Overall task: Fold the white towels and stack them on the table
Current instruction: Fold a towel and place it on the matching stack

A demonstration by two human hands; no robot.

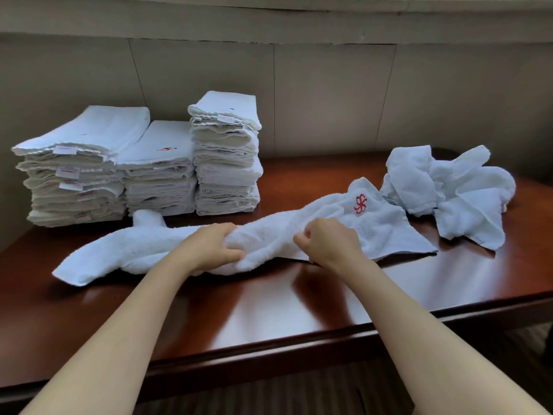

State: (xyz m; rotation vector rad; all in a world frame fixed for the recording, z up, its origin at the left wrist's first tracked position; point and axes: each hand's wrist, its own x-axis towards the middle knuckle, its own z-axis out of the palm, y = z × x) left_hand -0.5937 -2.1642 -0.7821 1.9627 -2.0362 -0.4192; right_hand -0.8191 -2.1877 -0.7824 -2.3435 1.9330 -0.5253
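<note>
Fluffy matt terry-cloth towel (269,235), glossy smooth reddish wooden table (269,310), matt beige wall panels (329,97)

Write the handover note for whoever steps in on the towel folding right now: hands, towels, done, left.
Left hand: grips the bunched middle of the unfolded towel.
Right hand: pinches the same towel just right of the left hand.
That towel lies stretched across the wooden table, red logo facing up near its right end.
Done: three stacks of folded towels stand at the back left by the wall.
Left: spread, fold and stack the held towel, then the crumpled pile at the right; how many towels it holds cannot be told.
</note>
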